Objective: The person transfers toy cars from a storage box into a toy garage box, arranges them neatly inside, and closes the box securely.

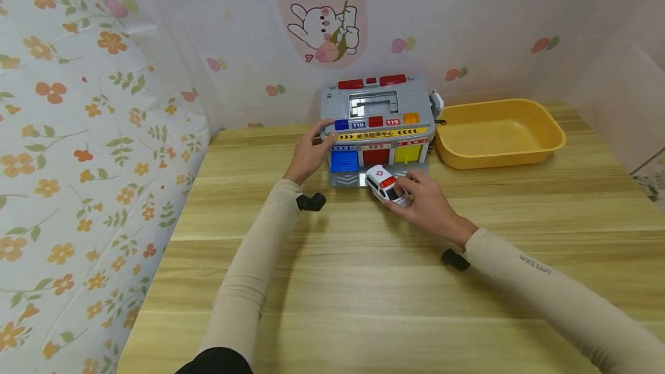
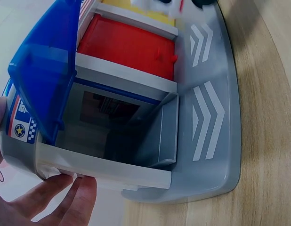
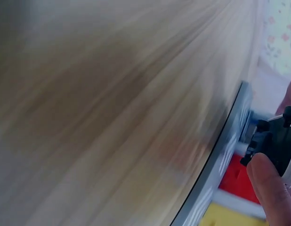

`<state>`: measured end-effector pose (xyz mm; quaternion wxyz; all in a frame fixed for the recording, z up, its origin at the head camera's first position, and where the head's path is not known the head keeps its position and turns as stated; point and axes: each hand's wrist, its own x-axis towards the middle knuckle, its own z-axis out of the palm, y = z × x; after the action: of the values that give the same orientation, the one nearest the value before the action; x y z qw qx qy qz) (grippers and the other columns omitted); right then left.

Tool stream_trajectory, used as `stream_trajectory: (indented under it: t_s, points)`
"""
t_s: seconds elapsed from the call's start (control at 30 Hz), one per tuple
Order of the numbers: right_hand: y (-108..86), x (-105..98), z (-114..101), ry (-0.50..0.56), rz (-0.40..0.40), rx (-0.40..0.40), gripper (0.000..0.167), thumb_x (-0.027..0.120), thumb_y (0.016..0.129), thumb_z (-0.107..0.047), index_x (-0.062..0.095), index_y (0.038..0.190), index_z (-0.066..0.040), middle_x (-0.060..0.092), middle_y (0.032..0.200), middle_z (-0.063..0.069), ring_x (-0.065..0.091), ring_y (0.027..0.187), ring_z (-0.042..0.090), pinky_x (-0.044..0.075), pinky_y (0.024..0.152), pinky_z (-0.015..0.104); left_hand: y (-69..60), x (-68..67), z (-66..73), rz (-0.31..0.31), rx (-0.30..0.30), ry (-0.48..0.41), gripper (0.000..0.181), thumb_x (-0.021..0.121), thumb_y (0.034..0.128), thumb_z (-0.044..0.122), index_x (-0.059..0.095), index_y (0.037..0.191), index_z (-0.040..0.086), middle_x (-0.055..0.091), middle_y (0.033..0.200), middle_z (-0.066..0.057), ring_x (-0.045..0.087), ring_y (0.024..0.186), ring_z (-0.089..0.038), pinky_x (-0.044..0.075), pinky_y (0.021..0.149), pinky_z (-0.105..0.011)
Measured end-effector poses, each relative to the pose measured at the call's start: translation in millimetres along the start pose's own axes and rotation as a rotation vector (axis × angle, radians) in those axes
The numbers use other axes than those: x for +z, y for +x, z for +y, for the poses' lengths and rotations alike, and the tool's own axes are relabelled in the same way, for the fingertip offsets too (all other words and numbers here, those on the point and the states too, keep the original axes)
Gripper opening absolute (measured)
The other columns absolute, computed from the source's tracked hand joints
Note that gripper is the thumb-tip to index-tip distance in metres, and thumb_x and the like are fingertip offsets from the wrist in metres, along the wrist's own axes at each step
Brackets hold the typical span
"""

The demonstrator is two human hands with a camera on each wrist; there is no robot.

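Note:
A grey toy emergency station [image 1: 374,123] stands on the wooden table against the cloth. Its blue door [image 2: 51,61] is swung up in the left wrist view, with the bay behind it showing. The red door [image 2: 131,44] beside it is down, as is the yellow door [image 1: 408,153]. My left hand [image 1: 310,152] grips the station's left front corner, fingers along the side wall. In front of the ramp, my right hand [image 1: 428,201] pinches a white toy ambulance [image 1: 381,182] with a red roof light. Its dark underside shows in the right wrist view.
A yellow plastic basin [image 1: 499,131] sits right of the station. A small grey-white part [image 1: 436,103] juts from the station's right side, and a dark cord end [image 1: 440,122] lies near the basin's rim. Patterned cloth hangs at the back and left.

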<state>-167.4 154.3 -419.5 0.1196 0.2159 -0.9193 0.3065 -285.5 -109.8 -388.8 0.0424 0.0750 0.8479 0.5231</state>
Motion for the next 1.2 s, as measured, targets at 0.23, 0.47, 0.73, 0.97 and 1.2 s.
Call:
stream_trajectory:
  t_s: [0.23,0.47,0.73,0.97,1.2]
  points:
    - [21.5,22,-20,0.041,-0.013,0.027,0.026,0.081,0.085,-0.028,0.061,0.085,-0.012,0.050,0.092,0.008,0.052,0.088,0.023,0.046,0.072,0.032,-0.3,-1.9,-0.2,0.003,0.011,-0.001,0.043,0.054,0.1010,0.046,0.051,0.143,0.037,0.046,0.156,-0.005,0.052,0.135,-0.035,0.048,0.108,-0.054]
    - [37.7,47,-39,0.101,-0.007,0.085,0.026,0.078,0.088,-0.029,0.059,0.087,-0.011,0.044,0.094,0.008,0.046,0.087,0.022,0.039,0.071,0.030,-1.4,-4.9,-2.7,0.009,0.020,0.005,0.044,0.055,0.1008,0.045,0.051,0.143,0.036,0.046,0.156,-0.005,0.052,0.135,-0.036,0.047,0.108,-0.054]
    - [50.7,69,-45,0.140,-0.030,0.226,0.032,0.078,0.088,-0.029,0.053,0.083,-0.009,0.043,0.092,0.009,0.044,0.087,0.024,0.034,0.071,0.031,-1.6,-4.9,-5.5,0.016,0.012,-0.005,0.043,0.054,0.1008,0.046,0.052,0.143,0.037,0.046,0.155,-0.005,0.053,0.134,-0.036,0.049,0.106,-0.055]
    - [64.6,75,-51,0.282,-0.054,0.343,0.027,0.082,0.084,-0.018,0.057,0.086,-0.006,0.053,0.092,0.013,0.044,0.099,0.027,0.032,0.085,0.036,-1.3,-5.5,-4.9,0.009,0.028,-0.011,0.043,0.055,0.1005,0.045,0.052,0.143,0.036,0.047,0.155,-0.005,0.054,0.133,-0.036,0.050,0.105,-0.054]
    - [66.7,74,-44,0.334,-0.030,0.409,0.014,0.075,0.084,-0.001,0.061,0.086,-0.002,0.058,0.084,0.012,0.051,0.086,0.024,0.038,0.078,0.030,-0.1,-2.2,-2.5,-0.001,0.016,-0.015,0.043,0.055,0.1006,0.045,0.052,0.143,0.036,0.047,0.155,-0.005,0.053,0.134,-0.036,0.049,0.107,-0.054]
